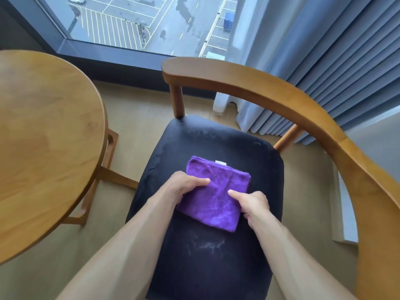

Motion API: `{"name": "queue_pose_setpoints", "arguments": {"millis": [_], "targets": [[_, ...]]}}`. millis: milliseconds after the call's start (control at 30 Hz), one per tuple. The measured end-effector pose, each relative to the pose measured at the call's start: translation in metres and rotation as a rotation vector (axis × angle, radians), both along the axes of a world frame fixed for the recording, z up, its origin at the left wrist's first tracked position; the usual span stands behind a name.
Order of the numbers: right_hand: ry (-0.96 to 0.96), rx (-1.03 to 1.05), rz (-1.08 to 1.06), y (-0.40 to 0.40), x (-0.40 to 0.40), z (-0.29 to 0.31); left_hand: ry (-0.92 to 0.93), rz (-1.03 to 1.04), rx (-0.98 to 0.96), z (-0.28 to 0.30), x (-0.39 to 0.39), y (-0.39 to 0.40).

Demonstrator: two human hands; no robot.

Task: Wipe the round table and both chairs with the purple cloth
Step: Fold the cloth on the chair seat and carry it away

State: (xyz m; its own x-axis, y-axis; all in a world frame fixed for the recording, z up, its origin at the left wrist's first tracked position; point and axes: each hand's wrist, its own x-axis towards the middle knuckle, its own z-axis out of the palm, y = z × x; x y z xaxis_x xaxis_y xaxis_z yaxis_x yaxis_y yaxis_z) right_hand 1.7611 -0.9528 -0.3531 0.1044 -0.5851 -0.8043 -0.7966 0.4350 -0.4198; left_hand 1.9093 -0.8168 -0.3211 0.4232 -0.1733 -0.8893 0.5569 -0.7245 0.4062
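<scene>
Two hands, left (184, 187) and right (253, 204), each with a grip pinching a side of the folded cloth (214, 191), which lies on the chair (207, 245) seat beside the bench (47, 137). Seat-wiping looks under way; next, sweep across the pale smears.

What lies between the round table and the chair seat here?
In the head view, bare floor separates the round table from the chair seat; only the table's wooden base struts cross that gap, reaching the seat's left edge.
</scene>
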Motion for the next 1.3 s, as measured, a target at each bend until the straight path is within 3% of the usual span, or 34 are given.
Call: {"name": "queue_pose_setpoints", "arguments": {"millis": [100,333,533,733,1000,1300], "targets": [[-0.098,0.094,-0.034,0.003,0.002,0.003,0.028,0.006,-0.155,0.000,-0.006,0.001],[-0.632,0.147,0.037,0.010,0.008,0.065,-0.025,0.123,-0.437,0.039,0.003,0.043],[-0.783,0.205,0.126,0.033,0.068,0.193,-0.178,0.262,-0.617,0.164,0.029,0.082],[-0.879,0.563,0.259,0.086,0.127,0.324,-0.310,0.489,-0.723,0.317,0.041,0.166],[-0.959,1.043,0.653,0.242,0.119,0.454,-0.585,0.924,-0.802,0.460,-0.066,0.327],[-0.904,1.136,1.115,0.505,0.028,0.536,-0.848,1.453,-0.759,0.525,-0.268,0.538]]}}
